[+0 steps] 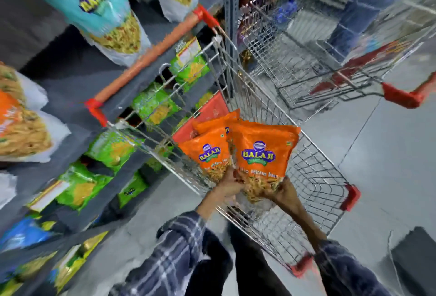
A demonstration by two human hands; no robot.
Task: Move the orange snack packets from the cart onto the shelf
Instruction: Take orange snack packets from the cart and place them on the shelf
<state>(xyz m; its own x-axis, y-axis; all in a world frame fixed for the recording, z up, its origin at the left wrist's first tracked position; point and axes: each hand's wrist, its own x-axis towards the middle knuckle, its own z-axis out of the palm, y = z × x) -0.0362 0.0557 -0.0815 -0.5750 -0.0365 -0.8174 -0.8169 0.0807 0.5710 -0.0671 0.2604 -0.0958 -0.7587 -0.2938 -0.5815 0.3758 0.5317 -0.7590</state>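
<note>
Orange packets point(259, 151) gripped by L hand point(230, 186) & R hand point(284, 192).

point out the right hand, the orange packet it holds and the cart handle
right hand point(284, 192): head view, back of the hand.
orange packet point(262, 154): head view, on its logo.
cart handle point(151, 59): head view, middle of the orange bar.

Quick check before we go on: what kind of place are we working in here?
Most likely a supermarket or grocery store aisle. Grey shelves at the left hold rows of bagged snacks with price tags, two wire shopping carts stand on the floor, and both hands hold orange snack packets over the nearer one.
</note>
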